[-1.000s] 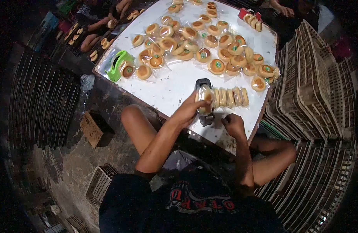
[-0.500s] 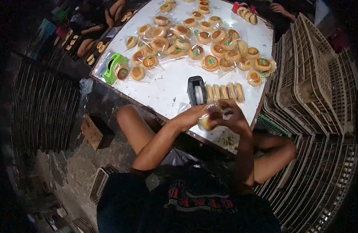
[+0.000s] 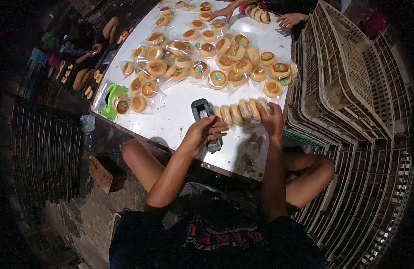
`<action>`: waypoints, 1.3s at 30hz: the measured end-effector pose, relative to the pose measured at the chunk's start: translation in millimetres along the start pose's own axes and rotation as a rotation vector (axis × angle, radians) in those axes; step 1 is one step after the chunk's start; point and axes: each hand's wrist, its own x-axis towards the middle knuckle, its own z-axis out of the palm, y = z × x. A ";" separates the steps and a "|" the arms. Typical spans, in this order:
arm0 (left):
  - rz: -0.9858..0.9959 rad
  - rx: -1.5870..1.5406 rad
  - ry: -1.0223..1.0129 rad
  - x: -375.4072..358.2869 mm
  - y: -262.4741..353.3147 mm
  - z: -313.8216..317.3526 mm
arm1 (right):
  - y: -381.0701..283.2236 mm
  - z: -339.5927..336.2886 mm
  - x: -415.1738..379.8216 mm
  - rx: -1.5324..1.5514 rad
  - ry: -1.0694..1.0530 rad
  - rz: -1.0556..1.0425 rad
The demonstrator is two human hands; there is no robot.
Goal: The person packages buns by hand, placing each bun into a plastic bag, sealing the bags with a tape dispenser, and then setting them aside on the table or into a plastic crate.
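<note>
Several plastic-wrapped buns point(image 3: 236, 114) stand on edge in a row near the table's front edge. My right hand point(image 3: 274, 120) closes its fingers on the wrapped bun point(image 3: 262, 109) at the row's right end. At the left end, my left hand point(image 3: 201, 135) has its fingers stretched toward the row and holds nothing that I can see. A black tape dispenser point(image 3: 200, 107) lies beside and partly beneath my left hand, so its middle is hidden.
Many bagged buns point(image 3: 156, 67), some with green labels, spread over the white table point(image 3: 180, 96). A green tape dispenser point(image 3: 109, 102) lies at the left edge. Stacked crates point(image 3: 323, 85) rise at the right. Another person's hand point(image 3: 222, 14) reaches over the far side.
My hands have moved apart; the bun they held together now appears to be in the row. My right hand is at the row's right end. Another person's hands have come over the table's far side.
</note>
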 end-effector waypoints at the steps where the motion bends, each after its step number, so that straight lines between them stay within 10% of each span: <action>1: -0.016 -0.004 -0.003 2.8 -2.3 0.6 | -6.7 -5.0 11.4 0.007 0.038 0.020; 10: 0.053 -0.013 0.004 7.2 7.2 -1.2 | 67.5 31.9 113.5 -0.547 0.035 -0.166; 16: 0.226 0.305 0.068 -0.6 4.8 1.9 | -73.6 -20.6 33.7 1.022 -0.171 0.306; 19: 0.230 0.033 -0.079 -9.5 8.5 4.7 | -84.5 -1.3 -15.1 0.953 -0.490 0.196; 25: 0.327 0.250 -0.187 -36.8 14.2 -6.7 | -170.9 -3.1 -42.4 1.026 -0.377 -0.054; 28: 0.283 0.453 -0.285 -45.5 19.2 -14.5 | -202.6 -29.8 -51.8 0.136 -0.388 -0.230; 32: 0.154 -0.082 -0.428 -60.5 22.6 -25.3 | -194.9 -40.7 -64.3 0.868 -0.464 -0.122; 33: 0.173 -0.152 -0.414 -61.3 18.4 -28.2 | -197.6 -35.9 -64.4 0.476 -0.435 -0.330; 37: 0.306 0.505 -0.317 -64.2 29.3 -11.9 | -187.1 -17.0 -76.0 0.933 -0.376 0.007; 39: 0.304 0.325 -0.218 -66.4 22.1 -10.6 | -182.3 -17.2 -79.5 1.144 -0.391 0.089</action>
